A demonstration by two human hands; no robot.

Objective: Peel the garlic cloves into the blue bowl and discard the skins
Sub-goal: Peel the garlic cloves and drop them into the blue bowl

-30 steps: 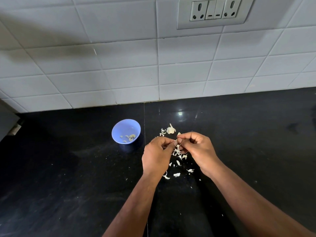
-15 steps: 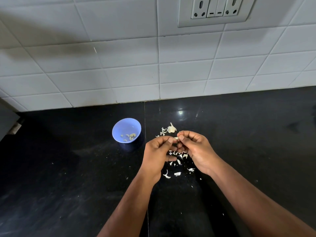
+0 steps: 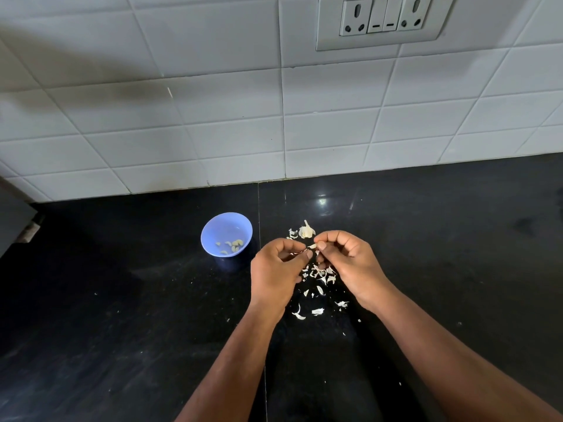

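**A:** Two hands up over the black surface (image 3: 122,300), fingertips meeting. Left hand (image 3: 275,269) and right hand (image 3: 350,263) both pinch one small garlic clove (image 3: 312,246) between them, fingers curled.

**B:** Clove on the surface or lifted?

**A:** Lifted, above the scatter of garlic skins (image 3: 318,274). Skins lie loose under and in front of the hands, a few more flakes nearer the camera.

**B:** Bowl?

**A:** Blue bowl (image 3: 213,229) sits to the left of the left hand, near but apart, close to the seam in the surface. Several peeled cloves (image 3: 234,245) lie at its bottom.

**B:** Any garlic left to do?

**A:** One remnant of a garlic bulb (image 3: 306,231) on the surface just behind the hands, with its tip pointing up. Cannot tell how many cloves are in it.

**B:** Is the held clove peeled yet?

**A:** Cannot tell, it's mostly covered by the fingertips.

**B:** Background?

**A:** White tiled wall (image 3: 213,132) behind, socket panel (image 3: 384,19) at top right.
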